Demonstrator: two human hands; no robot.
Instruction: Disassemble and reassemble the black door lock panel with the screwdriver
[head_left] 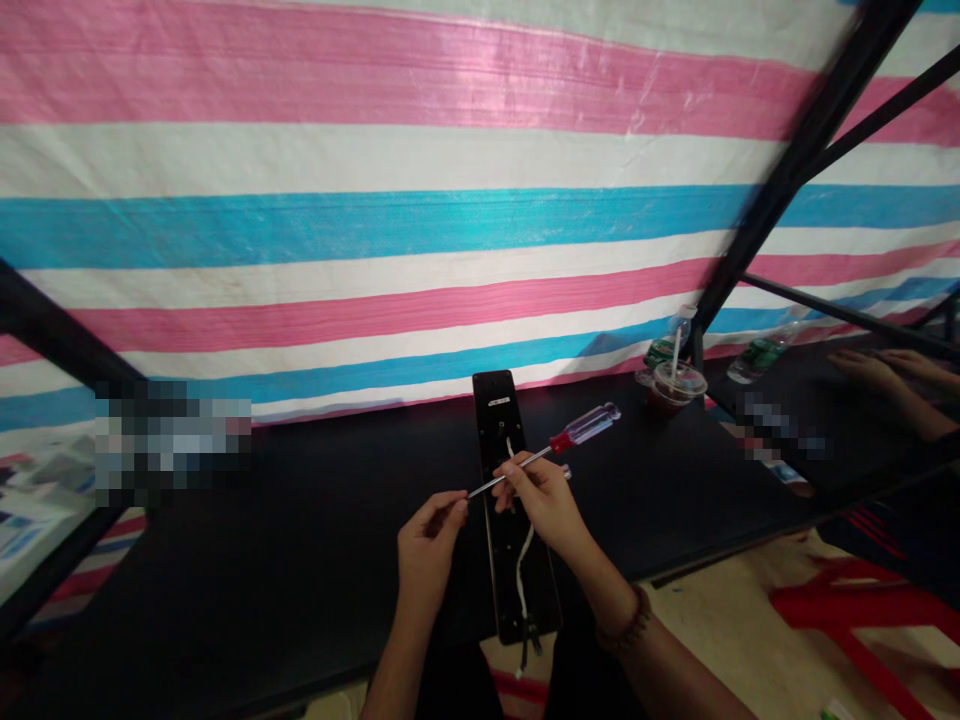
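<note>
My right hand (541, 497) holds a screwdriver (585, 426) by its metal shaft, the clear handle with a red collar pointing up and right. At the screwdriver's tip, my left hand (431, 535) is closed in a pinch; whatever sits between its fingertips is too small to make out. Below both hands lies a long black panel (510, 580) with small screws or holes along it. A pale cable (523, 570) runs down the panel to connectors at its near end. Beside my right hand, a small clear end of some other thing pokes out, mostly hidden.
The black table (300, 560) reaches to a striped tarp (450, 230). At the back right stand a lidded cup with a straw (676, 388) and plastic bottles (761, 355). Another person's hands (881, 365) rest farther right, above a red stool (862, 605). Black frame bars (780, 200) slope at both sides.
</note>
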